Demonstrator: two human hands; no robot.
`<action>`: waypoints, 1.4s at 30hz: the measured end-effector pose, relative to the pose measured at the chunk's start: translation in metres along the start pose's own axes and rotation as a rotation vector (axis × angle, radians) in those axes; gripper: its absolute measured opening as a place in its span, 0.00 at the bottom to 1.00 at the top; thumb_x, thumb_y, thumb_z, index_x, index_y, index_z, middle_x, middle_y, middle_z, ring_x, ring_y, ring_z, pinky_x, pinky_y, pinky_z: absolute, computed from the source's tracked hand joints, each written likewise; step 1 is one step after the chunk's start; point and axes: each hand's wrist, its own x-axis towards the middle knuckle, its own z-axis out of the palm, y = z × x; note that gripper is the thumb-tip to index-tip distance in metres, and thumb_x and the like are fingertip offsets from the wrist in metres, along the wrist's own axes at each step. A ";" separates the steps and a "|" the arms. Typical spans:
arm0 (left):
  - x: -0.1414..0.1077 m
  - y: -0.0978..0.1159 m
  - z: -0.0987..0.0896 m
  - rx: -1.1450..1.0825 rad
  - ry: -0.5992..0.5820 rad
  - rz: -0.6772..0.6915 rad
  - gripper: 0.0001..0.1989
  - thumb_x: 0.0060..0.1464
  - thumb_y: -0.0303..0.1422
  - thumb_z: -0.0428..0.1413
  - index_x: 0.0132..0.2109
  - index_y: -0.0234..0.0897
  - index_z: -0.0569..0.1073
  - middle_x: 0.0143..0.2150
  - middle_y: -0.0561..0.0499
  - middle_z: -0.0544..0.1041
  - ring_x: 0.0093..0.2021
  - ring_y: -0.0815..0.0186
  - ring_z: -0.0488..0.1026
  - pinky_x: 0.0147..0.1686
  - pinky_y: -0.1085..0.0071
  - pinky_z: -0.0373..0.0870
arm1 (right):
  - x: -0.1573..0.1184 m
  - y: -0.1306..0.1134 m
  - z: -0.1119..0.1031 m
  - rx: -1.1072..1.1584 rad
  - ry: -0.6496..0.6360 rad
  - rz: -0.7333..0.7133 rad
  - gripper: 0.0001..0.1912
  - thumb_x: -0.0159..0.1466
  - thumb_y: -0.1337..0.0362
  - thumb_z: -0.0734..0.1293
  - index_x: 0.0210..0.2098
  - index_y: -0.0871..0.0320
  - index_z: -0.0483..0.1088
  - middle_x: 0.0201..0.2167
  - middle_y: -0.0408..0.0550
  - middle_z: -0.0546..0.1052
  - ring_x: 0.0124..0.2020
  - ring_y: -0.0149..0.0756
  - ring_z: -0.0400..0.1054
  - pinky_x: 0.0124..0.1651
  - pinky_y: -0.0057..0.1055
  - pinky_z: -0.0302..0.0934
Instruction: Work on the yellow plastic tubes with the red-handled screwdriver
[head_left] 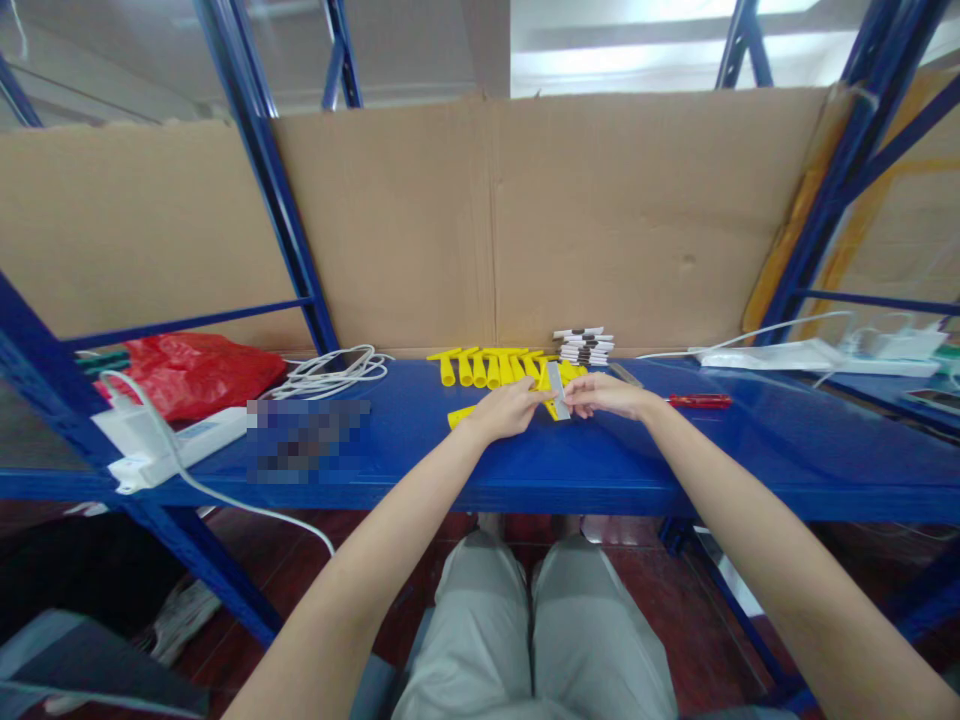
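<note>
Left hand (508, 408): fingertips pinched on grey blade (556, 391).
Right hand (602, 394): pinching the same blade's other side.
Blade location: above blue shelf (420, 440), mid-depth, before yellow handles (491, 366).

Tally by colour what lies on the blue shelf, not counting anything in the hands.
Yellow: 1 row of plastic handles, too tightly packed to count singly
Red: 2, plastic bag and screwdriver
White: 3, coiled cable, power strip, stack of small pieces
Total: 6 groups
</note>
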 end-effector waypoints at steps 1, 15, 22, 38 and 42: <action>0.000 0.000 0.000 0.000 0.003 0.000 0.25 0.64 0.26 0.44 0.64 0.46 0.67 0.46 0.45 0.71 0.45 0.63 0.72 0.45 0.69 0.70 | 0.001 0.000 0.001 -0.004 -0.002 0.004 0.09 0.49 0.61 0.72 0.26 0.59 0.72 0.19 0.42 0.71 0.21 0.27 0.61 0.25 0.26 0.53; 0.000 0.004 0.001 0.038 -0.026 -0.023 0.26 0.64 0.25 0.42 0.66 0.47 0.65 0.49 0.44 0.71 0.47 0.62 0.73 0.46 0.69 0.70 | 0.008 0.008 -0.001 -0.086 -0.090 -0.052 0.13 0.48 0.55 0.69 0.21 0.58 0.65 0.16 0.39 0.66 0.21 0.27 0.56 0.26 0.27 0.48; -0.001 0.003 0.001 0.040 -0.033 -0.037 0.27 0.64 0.24 0.42 0.66 0.47 0.64 0.51 0.44 0.70 0.49 0.60 0.73 0.48 0.67 0.69 | 0.011 0.010 -0.001 -0.155 -0.094 -0.078 0.15 0.50 0.51 0.68 0.22 0.57 0.64 0.16 0.39 0.65 0.20 0.27 0.57 0.25 0.26 0.49; -0.002 0.004 -0.002 0.033 -0.112 -0.046 0.23 0.65 0.30 0.43 0.63 0.47 0.68 0.52 0.44 0.74 0.50 0.58 0.75 0.46 0.67 0.71 | 0.012 0.022 -0.026 -0.883 0.457 0.081 0.11 0.60 0.74 0.59 0.30 0.59 0.73 0.30 0.50 0.79 0.33 0.35 0.71 0.36 0.25 0.59; -0.002 0.004 -0.003 0.044 -0.108 -0.049 0.22 0.65 0.30 0.45 0.62 0.48 0.69 0.51 0.45 0.76 0.51 0.58 0.75 0.46 0.67 0.71 | 0.012 0.024 -0.028 -0.905 0.529 0.152 0.12 0.61 0.73 0.61 0.37 0.60 0.76 0.39 0.54 0.81 0.40 0.37 0.74 0.41 0.24 0.60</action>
